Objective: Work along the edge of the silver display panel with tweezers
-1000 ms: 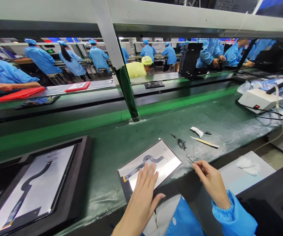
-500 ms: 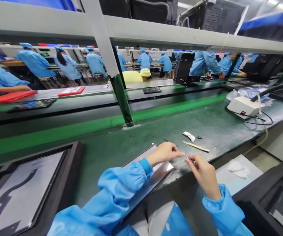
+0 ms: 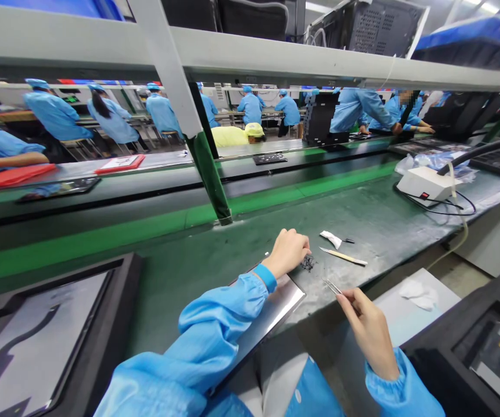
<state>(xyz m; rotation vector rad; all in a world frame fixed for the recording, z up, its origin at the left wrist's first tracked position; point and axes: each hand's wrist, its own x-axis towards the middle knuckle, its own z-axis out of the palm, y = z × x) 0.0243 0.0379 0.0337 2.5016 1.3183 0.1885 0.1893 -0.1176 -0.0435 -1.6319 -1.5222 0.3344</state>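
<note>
My right hand [image 3: 369,330] pinches a pair of metal tweezers [image 3: 333,287], whose tips point up and left over the green bench. Beside a small heap of black bits [image 3: 308,263] is my left hand [image 3: 288,253], its fingers curled downward and pressed together. Whatever they hold, if anything, is hidden. Under my left wrist lies a flat, shiny silver panel [image 3: 288,298], partly covered by my blue sleeve and jutting toward my lap. Just right of the black bits are a craft knife [image 3: 343,256] with a pale handle and a crumpled white wipe [image 3: 331,239].
A black foam tray [image 3: 126,301] holding a screen panel stands at left. Another dark tray [image 3: 436,347] is at lower right, near a white board [image 3: 443,295]. A white device [image 3: 427,184] with a hose sits farther right. A green post [image 3: 210,179] rises ahead; co-workers work beyond.
My left hand has moved from near the tweezers' tips to the black bits, its fingers now turned down. My right hand has drawn down and slightly right with the tweezers.
</note>
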